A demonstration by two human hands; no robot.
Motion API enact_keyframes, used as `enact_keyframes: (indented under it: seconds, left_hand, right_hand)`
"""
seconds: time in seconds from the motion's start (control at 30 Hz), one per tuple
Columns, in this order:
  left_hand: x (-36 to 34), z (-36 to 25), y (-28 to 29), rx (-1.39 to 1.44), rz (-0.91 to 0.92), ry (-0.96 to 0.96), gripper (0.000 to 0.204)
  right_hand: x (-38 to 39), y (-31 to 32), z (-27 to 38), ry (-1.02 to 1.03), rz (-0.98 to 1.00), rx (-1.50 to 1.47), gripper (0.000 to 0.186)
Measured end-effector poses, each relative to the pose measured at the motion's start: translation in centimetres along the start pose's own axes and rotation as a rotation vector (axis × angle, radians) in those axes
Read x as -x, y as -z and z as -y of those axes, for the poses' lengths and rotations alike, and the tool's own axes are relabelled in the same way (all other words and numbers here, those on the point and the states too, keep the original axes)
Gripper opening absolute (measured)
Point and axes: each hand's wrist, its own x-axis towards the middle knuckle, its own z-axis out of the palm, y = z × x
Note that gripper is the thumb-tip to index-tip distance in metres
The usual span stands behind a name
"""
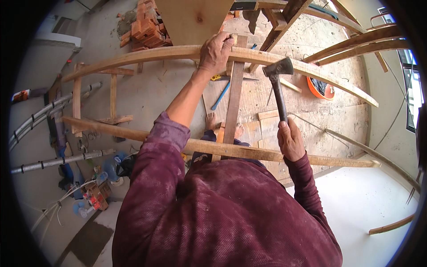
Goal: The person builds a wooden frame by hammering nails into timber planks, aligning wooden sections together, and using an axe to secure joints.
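My right hand [291, 139] is wrapped round the dark handle of a hatchet [279, 95]. The hatchet's steel head is raised, overlapping the far wooden beam [147, 54] in view; whether they touch I cannot tell. On that same beam my left hand [216, 52] is closed, its fingers curled over the top beside the end of a short wooden piece. A dark crosspiece [234, 102] runs from the far beam toward the near wooden beam [213, 147], which crosses in front of my waist.
Stacked red bricks [144, 26] and a plywood board [195, 18] lie beyond the far beam. A blue-handled tool [221, 95] is on the floor near my feet. An orange tub [321, 87] stands right, timber frames [284, 26] far right, pipes [58, 107] left.
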Motion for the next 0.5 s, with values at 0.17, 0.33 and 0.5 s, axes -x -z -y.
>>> enact_keyframes:
  seconds: [0.17, 0.33, 0.5]
  left_hand:
    - [-3.1, 3.8, -1.2, -0.135, 0.063, -0.010, 0.028]
    - [-2.6, 5.4, -2.9, -0.235, 0.250, 0.197, 0.036]
    - [-2.6, 4.5, -3.0, -0.354, 0.335, 0.132, 0.029]
  right_hand:
    - [-1.9, -0.7, -0.2, -0.527, 0.084, -0.571, 0.034]
    - [-8.8, -1.6, -3.5, -0.562, 0.042, -0.785, 0.030]
    - [-13.4, -4.7, -4.3, -0.527, 0.255, -0.642, 0.037]
